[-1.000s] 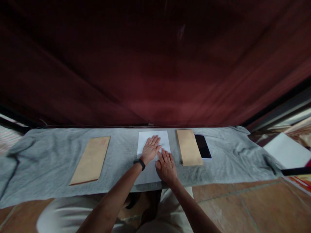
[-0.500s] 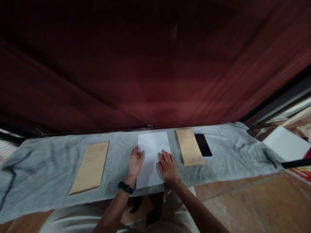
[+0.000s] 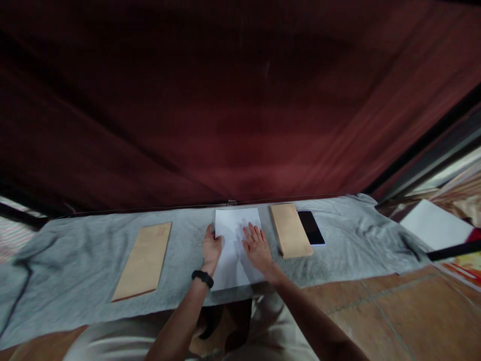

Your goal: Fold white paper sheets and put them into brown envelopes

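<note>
A white sheet of paper (image 3: 227, 268) lies lengthwise on the grey cloth (image 3: 188, 255), directly in front of the person, with faint creases or shadows around its middle. At its left edge is the left hand (image 3: 212, 246), thumb over the paper and fingers beside the margin; whether they pinch the edge cannot be told. The right hand (image 3: 257, 248) is flat and unclenched over the right side of the sheet, fingers extended and a little spread, gripping nothing. A black wristband (image 3: 203, 277) circles the left wrist. Well to the left lies a brown envelope (image 3: 143, 260), slanted; near the sheet on the right is a thick brown packet (image 3: 291, 230), just beside a dark-screened phone (image 3: 311, 228). The cloth covers a long, narrow surface against a dark red panel (image 3: 240, 150), above a floor of brown tiles (image 3: 376, 316). Farther right are a white board (image 3: 434, 225) and a red-and-yellow print (image 3: 466, 273). The envelope's upper corner bears a small reddish mark, too small to read.
</note>
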{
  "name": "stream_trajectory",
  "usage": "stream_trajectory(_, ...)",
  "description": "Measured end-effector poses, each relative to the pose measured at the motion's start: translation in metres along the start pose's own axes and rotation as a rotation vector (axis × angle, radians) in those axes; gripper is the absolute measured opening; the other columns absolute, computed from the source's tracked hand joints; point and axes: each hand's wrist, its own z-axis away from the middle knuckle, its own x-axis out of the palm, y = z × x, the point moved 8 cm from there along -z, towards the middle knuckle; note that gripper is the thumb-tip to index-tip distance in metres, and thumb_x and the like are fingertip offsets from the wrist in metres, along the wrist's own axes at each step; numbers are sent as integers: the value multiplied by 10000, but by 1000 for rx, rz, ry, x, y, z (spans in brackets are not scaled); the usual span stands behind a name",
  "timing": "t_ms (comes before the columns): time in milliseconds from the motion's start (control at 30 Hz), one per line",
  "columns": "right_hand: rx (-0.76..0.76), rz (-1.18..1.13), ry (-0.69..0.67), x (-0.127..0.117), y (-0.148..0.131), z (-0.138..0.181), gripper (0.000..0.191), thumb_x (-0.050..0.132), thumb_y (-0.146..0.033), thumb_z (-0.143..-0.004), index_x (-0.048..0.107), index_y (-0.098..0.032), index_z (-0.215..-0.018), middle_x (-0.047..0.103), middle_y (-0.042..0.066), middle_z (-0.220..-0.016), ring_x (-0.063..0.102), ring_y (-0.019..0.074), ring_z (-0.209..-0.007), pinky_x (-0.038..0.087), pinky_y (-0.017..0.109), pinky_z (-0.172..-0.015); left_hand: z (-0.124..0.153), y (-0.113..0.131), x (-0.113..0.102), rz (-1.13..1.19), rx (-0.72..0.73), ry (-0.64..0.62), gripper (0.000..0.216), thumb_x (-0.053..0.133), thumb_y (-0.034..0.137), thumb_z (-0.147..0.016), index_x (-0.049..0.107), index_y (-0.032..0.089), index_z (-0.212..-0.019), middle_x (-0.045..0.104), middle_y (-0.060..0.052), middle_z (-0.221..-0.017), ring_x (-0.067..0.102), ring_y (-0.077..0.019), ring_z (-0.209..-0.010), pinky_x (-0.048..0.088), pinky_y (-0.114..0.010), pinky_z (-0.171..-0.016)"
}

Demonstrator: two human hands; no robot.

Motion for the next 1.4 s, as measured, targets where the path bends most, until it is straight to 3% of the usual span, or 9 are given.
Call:
stream_trajectory(167, 37, 18, -33, 13, 14, -19, 496, 423, -324, -1050, 468, -188, -1524, 402, 121, -1612, 400, 289, -1473, 303, 491, -1199, -3, 6, -1, -75, -9, 25, 578, 615, 69, -798, 516, 169, -1358, 718, -15, -841, 726, -202, -809, 561, -297, -774)
stream_trajectory(367, 19, 32, -24, 20, 19, -18, 483, 411, -334, -1061, 484, -184, -1514, 427, 133, -1594, 414, 295, -1465, 302, 491, -1193, 0, 12, 1, -259, 33, 27, 551, 579, 117, -842, 501, 155, -1387, 730, -67, -953, 720, -224, -896, 559, -332, -843)
stream_trajectory(467, 16, 37, -5, 19, 18, -16, 488, 402, -344, -1066, 476, -182, -1520, 415, 139, -1600, 399, 297, -1475, 296, 494, -1195, 15, 32, 1, -452, 229, 133, 548, 531, 140, -880, 487, 94, -1424, 675, -182, -1204, 659, -290, -1132, 518, -420, -981)
stream_trajectory(533, 21, 33, 0, 19, 18, -16, 490, 399, -341, -1066, 473, -179, -1522, 411, 144, -1601, 389, 297, -1482, 286, 497, -1200, 32, 48, 14, -552, 427, 166, 534, 486, 177, -930, 474, 81, -1455, 557, -237, -1415, 538, -334, -1328, 449, -472, -1084)
stream_trajectory(667, 22, 15, -12, 21, 20, -15, 488, 405, -336, -1063, 471, -187, -1524, 403, 145, -1605, 382, 295, -1486, 272, 505, -1208, 55, 49, 59, -658, 656, -25, 506, 427, 298, -1008, 501, 102, -1468, 439, -210, -1571, 368, -341, -1487, 338, -508, -1192)
stream_trajectory(867, 4, -36, -30, 23, 13, -31, 477, 383, -326, -1062, 507, -163, -1493, 447, 122, -1584, 419, 262, -1462, 273, 480, -1225, 59, 28, 75, -734, 681, -96, 531, 377, 307, -1017, 487, 123, -1502, 397, -166, -1609, 314, -305, -1522, 276, -518, -1232)
stream_trajectory(1067, -96, -22, -94, 35, -6, -61, 474, 354, -328, -1074, 510, -169, -1492, 452, 117, -1582, 403, 230, -1474, 274, 439, -1233, 57, 31, 77, -727, 658, -141, 552, 356, 191, -977, 474, 49, -1498, 397, -194, -1600, 283, -310, -1533, 243, -528, -1247)
stream_trajectory(1267, -78, 21, -140, 34, 27, -72, 510, 376, -334, -1070, 407, -192, -1559, 409, 106, -1606, 352, 223, -1506, 217, 468, -1256, 66, 26, 63, -663, 607, -178, 572, 380, 337, -1020, 401, 139, -1557, 372, -139, -1626, 257, -277, -1547, 198, -515, -1265)
stream_trajectory(1400, -25, 9, -151, 30, 43, -75, 515, 343, -280, -1070, 372, -160, -1570, 395, 121, -1612, 331, 225, -1515, 198, 499, -1255, 73, 16, 48, -701, 583, -175, 614, 382, 409, -1030, 362, 122, -1573, 338, -154, -1640, 241, -272, -1552, 177, -490, -1270)
